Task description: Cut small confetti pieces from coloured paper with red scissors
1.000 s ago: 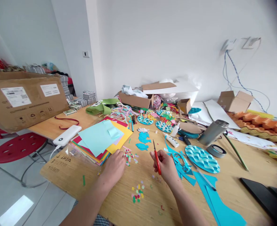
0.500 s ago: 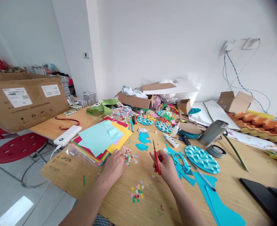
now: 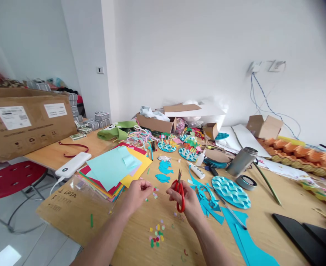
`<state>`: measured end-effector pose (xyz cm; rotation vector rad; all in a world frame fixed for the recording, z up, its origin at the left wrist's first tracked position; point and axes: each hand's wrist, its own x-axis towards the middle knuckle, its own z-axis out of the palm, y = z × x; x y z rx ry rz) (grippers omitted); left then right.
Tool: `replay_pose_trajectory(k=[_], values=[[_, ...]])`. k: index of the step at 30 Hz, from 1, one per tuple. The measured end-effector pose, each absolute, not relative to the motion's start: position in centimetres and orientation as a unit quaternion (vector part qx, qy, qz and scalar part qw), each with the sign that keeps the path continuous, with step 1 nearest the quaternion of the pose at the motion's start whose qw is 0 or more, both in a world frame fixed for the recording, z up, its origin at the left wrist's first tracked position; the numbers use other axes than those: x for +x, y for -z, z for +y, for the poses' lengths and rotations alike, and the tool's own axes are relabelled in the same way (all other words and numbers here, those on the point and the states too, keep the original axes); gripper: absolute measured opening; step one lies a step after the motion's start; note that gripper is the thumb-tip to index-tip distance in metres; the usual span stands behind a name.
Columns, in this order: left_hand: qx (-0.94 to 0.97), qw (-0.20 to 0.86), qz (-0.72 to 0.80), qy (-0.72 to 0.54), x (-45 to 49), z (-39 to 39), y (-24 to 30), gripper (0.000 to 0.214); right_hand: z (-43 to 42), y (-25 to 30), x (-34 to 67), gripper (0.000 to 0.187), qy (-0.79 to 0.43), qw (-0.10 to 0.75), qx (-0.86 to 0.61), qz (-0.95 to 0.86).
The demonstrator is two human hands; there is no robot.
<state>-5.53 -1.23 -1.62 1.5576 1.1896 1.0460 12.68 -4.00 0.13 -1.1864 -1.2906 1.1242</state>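
From where I stand, the right hand (image 3: 190, 201) has its fingers closed on the handles of the scissors (image 3: 182, 195), red loops below short metal blades that point away from the body, their tips just parted. The left hand (image 3: 137, 194) is bent in, thumb and fingertips brought together; I can't tell whether they pinch anything. The scissors are above the wooden counter (image 3: 129, 236), between the paper fish (image 3: 162, 178), flat and blue, and the scatter of round paper dots (image 3: 158, 239) nearer the body. Beside the right hand lie curled blue paper scraps (image 3: 207, 199) and an oval disc (image 3: 231, 192) with raised wavy ridges. Smooth coloured sheets (image 3: 107, 168) overlap beyond the left hand.
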Motion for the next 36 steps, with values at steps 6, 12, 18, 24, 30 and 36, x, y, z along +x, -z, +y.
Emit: replay_pose_trajectory(k=[6, 12, 18, 24, 30, 36], values=[[0.642, 0.464, 0.457, -0.404, -2.1, -0.8, -0.2, 0.019, -4.1, -0.2, 12.7, 0.029, -0.499, 0.551, -0.441, -0.503], [0.66, 0.454, 0.454, -0.389, -0.5, -0.1, 0.1, 0.017, -3.8, 0.1, 12.9, 0.026, -0.494, 0.576, -0.443, -0.478], [0.648, 0.481, 0.44, -0.395, -0.2, 0.2, 2.3, 0.018, -3.6, 0.5, 13.0, 0.022, -0.491, 0.574, -0.46, -0.467], [0.631, 0.509, 0.429, -0.399, -0.4, -0.1, 2.7, 0.018, -3.3, 0.8, 13.2, 0.023, -0.494, 0.564, -0.471, -0.464], [0.631, 0.508, 0.428, -0.401, -0.5, -0.1, 2.4, 0.012, -3.3, 0.6, 13.0, 0.025, -0.499, 0.55, -0.477, -0.47], [0.637, 0.502, 0.437, -0.388, -0.3, -0.1, 2.5, 0.014, -3.5, 0.0, 12.9, 0.026, -0.502, 0.548, -0.481, -0.465]])
